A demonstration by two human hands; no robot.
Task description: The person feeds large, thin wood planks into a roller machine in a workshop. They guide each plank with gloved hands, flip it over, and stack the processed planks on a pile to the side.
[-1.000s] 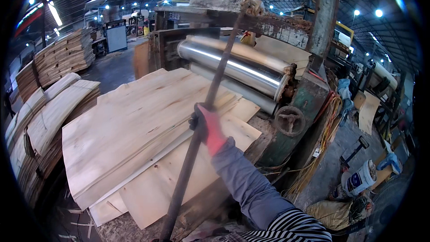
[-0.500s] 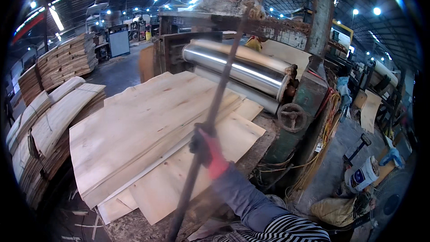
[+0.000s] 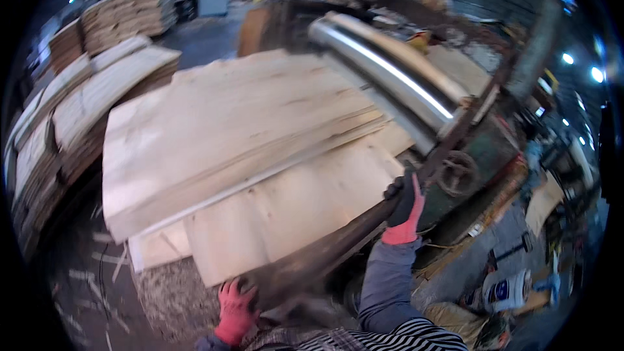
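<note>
A long dark pole (image 3: 331, 237) slants along the near edge of a stack of pale wood veneer sheets (image 3: 240, 123), rising to the right toward the rollers. My right hand (image 3: 404, 211), in a black and red glove, is closed around its middle. In a similar glove, my left hand (image 3: 237, 309) is at the pole's near end, fingers bent, beside the front corner of the lower veneer sheet (image 3: 292, 198). Blur and the hand itself hide whether those fingers go round the pole.
Beyond the sheets stands a machine with a shiny metal roller (image 3: 390, 71) and a handwheel (image 3: 458, 173). Bent veneer bundles (image 3: 84, 117) lie at the left. On the right floor are a white bucket (image 3: 507, 291) and a hammer-like tool (image 3: 510, 251). Wood scraps litter the lower left.
The pole has swung down from steeply upright to a low slant along the sheets' near edge. My right hand moved right with it. My left hand has come into view, and the view has turned.
</note>
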